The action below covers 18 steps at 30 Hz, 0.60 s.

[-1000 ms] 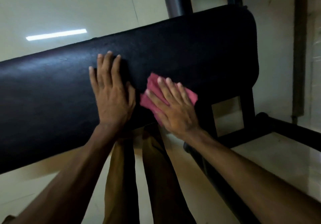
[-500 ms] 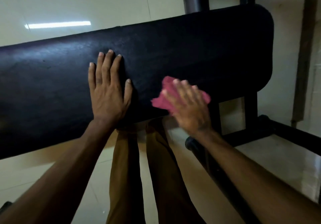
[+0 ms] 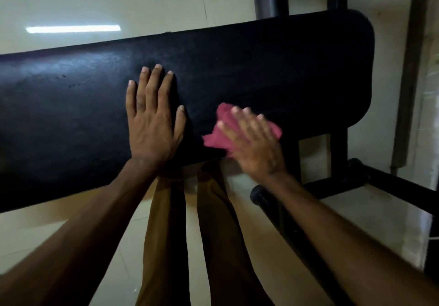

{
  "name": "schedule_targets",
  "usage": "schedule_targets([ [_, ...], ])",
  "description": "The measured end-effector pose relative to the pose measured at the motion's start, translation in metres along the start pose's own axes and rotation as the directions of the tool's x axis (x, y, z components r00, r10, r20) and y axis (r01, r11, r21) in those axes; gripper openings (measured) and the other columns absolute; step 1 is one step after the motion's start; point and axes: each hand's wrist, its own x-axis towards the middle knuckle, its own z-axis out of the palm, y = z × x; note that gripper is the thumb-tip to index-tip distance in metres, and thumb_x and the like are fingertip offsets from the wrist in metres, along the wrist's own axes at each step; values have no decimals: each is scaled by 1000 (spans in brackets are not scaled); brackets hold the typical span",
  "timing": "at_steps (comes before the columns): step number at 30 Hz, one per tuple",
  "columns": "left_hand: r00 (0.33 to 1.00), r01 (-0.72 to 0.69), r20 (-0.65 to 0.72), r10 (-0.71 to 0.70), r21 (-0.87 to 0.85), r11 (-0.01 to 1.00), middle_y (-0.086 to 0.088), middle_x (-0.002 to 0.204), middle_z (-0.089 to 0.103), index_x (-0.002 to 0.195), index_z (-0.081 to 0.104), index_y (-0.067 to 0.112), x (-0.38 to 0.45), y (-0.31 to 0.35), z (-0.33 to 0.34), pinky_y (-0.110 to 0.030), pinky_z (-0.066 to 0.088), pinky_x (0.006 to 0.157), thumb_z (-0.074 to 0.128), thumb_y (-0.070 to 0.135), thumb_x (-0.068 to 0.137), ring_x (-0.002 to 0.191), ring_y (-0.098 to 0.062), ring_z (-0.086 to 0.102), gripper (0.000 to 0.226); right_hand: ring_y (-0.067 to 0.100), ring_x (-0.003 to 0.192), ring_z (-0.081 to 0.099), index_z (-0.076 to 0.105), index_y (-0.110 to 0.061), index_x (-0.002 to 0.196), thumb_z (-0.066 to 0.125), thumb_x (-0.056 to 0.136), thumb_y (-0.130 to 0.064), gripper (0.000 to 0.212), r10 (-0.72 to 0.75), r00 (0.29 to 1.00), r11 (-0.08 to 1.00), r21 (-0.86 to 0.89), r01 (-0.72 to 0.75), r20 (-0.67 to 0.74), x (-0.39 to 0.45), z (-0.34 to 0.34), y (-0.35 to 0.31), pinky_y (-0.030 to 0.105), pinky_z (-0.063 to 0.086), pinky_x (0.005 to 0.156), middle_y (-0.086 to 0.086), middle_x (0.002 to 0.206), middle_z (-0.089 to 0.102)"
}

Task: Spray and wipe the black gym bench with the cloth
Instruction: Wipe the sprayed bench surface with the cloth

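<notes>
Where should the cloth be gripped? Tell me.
Grip the cloth by its loose left corner, coming from the left. That flap sticks out past the right hand pressing it flat on the bench; the rest lies under the fingers. The left hand rests nearest.

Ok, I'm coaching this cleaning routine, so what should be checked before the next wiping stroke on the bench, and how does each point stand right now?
1. Cloth under the wiping hand: ok. The right hand presses the pink cloth with flat fingers.
2. Cloth on the pad: ok. It lies on the black bench pad near its front edge.
3. Bracing hand: ok. The left hand rests flat on the pad, beside the cloth and apart from it.
4. Path to the pad's right end: ok, nothing lies on it.
5. Pad wet from spray: cannot tell; too dark.
6. Spray bottle within reach: cannot tell; none in view.
</notes>
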Motion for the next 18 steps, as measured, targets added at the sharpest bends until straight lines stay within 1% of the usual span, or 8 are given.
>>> schedule_targets([
  [2,1000,-1,4,1,18,1000,-14,167,15,159,22,10,0,1,1,-48,1,127,39,40,104,156,-30,7,65,31,152,11,23,-22,158,40,101,-33,60,331,939,944,41,-329,-89,12,-7,32,49,2,126,17,164,21],
  [5,1000,9,-11,-9,13,1000,-14,167,16,159,23,11,-1,2,1,-47,1,127,39,40,103,156,-30,8,65,33,153,17,35,-18,155,26,105,-39,55,872,453,490,355,-796,-186,56,-14,5,53,8,125,16,165,22],
  [6,1000,5,-10,-5,6,1000,-14,167,17,159,24,11,-1,1,0,-46,0,127,39,40,103,156,-30,8,65,34,153,18,36,-18,155,26,105,-40,56,879,437,476,368,-799,-190,71,-15,-17,52,8,125,17,164,23],
  [10,999,-1,-54,1,4,1000,-15,164,26,154,34,10,-3,-9,-8,-51,7,126,45,37,101,154,-33,13,60,34,153,18,31,-24,157,33,105,-38,53,216,972,971,124,-204,-88,85,-16,-53,48,4,125,15,165,23],
  [12,994,63,-86,-62,10,998,-15,162,29,152,38,9,-11,-22,-14,-54,10,125,46,36,101,154,-34,15,59,32,153,18,29,-26,157,34,105,-36,53,95,993,992,90,-88,-76,92,-20,-24,47,4,125,11,165,24],
  [14,986,137,-99,-135,18,990,-15,163,28,152,37,8,-25,-39,-19,-54,10,125,45,37,101,154,-34,15,59,31,154,18,29,-26,157,30,106,-37,53,399,904,914,144,-379,-155,110,-22,-7,49,7,126,10,166,23],
  [16,981,175,-94,-171,29,984,-15,164,26,154,33,9,-43,-58,-22,-53,10,126,45,37,102,154,-34,13,61,30,154,16,29,-26,158,26,105,-41,55,699,697,713,227,-663,-159,134,-23,-27,51,8,125,11,166,21],
  [18,985,157,-75,-157,7,988,-15,164,24,156,31,9,-60,-71,-24,-51,9,126,45,35,103,154,-33,13,60,31,154,14,28,-24,158,26,104,-43,57,649,749,754,241,-611,-133,149,-23,-70,51,7,125,14,166,19],
])
